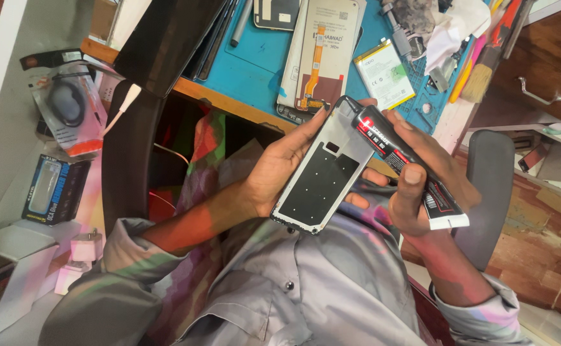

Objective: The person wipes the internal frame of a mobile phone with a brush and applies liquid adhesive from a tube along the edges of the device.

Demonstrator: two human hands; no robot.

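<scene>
The left hand (280,163) cradles a flat grey phone frame (322,176) with a matte black panel, fingers curled round its edge. The right hand (424,186) pinches a crimped black-and-red glue tube (402,160) against the frame's top corner. Beyond, a blue bench (255,70) carries a battery (383,74).
</scene>
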